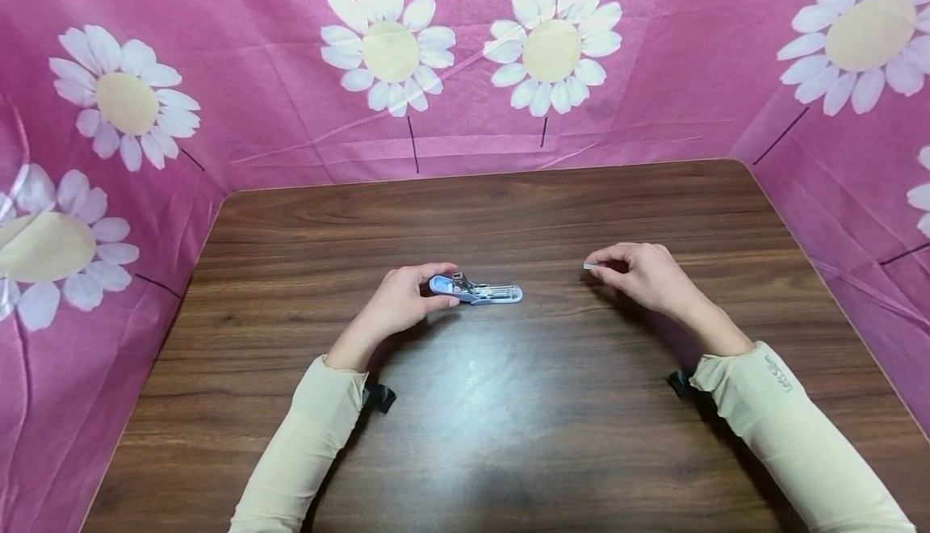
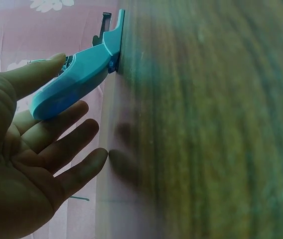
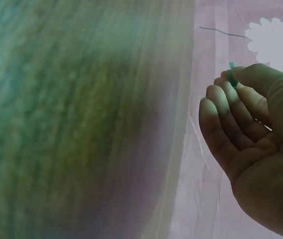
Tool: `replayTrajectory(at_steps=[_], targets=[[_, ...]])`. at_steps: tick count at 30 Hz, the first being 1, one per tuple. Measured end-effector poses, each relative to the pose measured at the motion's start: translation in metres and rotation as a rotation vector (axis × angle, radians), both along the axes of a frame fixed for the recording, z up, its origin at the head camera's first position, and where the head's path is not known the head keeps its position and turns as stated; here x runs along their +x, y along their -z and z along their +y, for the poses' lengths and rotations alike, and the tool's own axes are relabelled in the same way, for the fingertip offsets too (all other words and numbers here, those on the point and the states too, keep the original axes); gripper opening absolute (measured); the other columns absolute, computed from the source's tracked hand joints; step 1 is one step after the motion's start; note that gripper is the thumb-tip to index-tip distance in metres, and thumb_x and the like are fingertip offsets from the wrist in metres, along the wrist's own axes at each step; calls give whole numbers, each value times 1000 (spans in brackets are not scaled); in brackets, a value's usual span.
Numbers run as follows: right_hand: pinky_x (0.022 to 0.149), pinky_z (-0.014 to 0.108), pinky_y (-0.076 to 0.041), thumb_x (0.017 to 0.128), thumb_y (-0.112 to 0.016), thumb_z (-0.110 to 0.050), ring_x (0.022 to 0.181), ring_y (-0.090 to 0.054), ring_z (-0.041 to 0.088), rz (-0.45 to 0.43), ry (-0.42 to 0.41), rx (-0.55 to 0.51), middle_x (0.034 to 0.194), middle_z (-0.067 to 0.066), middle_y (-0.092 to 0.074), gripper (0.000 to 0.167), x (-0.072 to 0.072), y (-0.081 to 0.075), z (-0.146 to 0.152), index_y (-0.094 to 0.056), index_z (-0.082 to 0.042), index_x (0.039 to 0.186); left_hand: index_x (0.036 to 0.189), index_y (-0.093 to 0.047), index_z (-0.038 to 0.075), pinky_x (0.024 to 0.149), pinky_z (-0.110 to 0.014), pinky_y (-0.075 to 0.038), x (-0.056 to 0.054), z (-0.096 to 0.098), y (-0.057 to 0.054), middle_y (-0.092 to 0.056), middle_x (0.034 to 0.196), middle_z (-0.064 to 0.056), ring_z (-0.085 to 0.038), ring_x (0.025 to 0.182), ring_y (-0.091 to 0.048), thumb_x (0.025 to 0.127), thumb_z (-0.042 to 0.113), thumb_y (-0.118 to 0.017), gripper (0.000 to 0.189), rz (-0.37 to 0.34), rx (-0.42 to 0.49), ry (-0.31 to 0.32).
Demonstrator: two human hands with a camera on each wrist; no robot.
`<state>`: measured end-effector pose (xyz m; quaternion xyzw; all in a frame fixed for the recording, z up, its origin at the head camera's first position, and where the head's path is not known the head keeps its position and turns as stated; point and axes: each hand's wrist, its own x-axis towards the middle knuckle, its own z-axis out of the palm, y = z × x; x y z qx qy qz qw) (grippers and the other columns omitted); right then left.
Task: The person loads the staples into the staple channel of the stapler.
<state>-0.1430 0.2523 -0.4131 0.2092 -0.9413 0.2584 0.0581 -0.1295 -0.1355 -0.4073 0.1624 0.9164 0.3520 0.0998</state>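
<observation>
Nearest the camera, our left sleeve [image 1: 291,452] leads to our left hand [image 1: 400,299], whose thumb and fingers clamp one end of a blue stapler [image 1: 479,294] low at the desk [image 1: 567,420], apparently steadying it with its metal parts facing up. Well apart rightward, our right hand [image 1: 647,279] pinches a small strip [image 1: 588,266] between thumb and fingers, probably leaving one end free.

Brown wood-grain table [image 1: 508,452] with rounded far corners
Toward twelve o'clock from its middle, a blue stapler [image 1: 475,291] tilts, its three-o'clock end down at the tabletop; pale glare [image 1: 472,388] spreads on the six-o'clock side.
</observation>
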Motion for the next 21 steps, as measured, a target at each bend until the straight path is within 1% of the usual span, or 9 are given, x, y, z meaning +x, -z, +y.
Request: replayTrajectory(at_steps=[6, 13, 17, 21], targets=[[71, 21, -48, 90, -78, -22, 77, -62, 0, 15, 7, -26, 89, -6, -78, 8, -1, -3, -4, -80, -22, 98, 134, -68, 23, 89, -38, -49, -1, -1, 1, -75, 114, 0, -18, 93, -59, 86, 34, -81, 51, -4, 2, 0], [71, 16, -45, 90, -78, -23, 76, -61, -1, 27, -5, -51, 87, -9, -76, 5, 0, -9, -11, -79, -25, 94, 134, -68, 23, 94, -42, -49, -2, -1, 1, -74, 120, 0, -18, 98, -60, 87, 34, -81, 50, 2, 8, 5], [73, 16, -46, 90, -78, -22, 81, -65, 1, 63, 12, -50, 91, -7, -79, 7, 0, -14, -14, -80, -24, 96, 133, -68, 23, 94, -41, -49, -3, -1, 2, -74, 120, 0, -19, 97, -60, 86, 33, -81, 50, -1, 9, 4], [72, 15, -45, 90, -78, -24, 80, -66, 1, 83, 39, -50, 93, -4, -80, 8, -1, -17, -18, -81, -24, 98, 133, -68, 24, 94, -41, -50, -3, -1, 2, -74, 120, 1, -18, 97, -61, 86, 34, -82, 50, -2, 6, 3]])
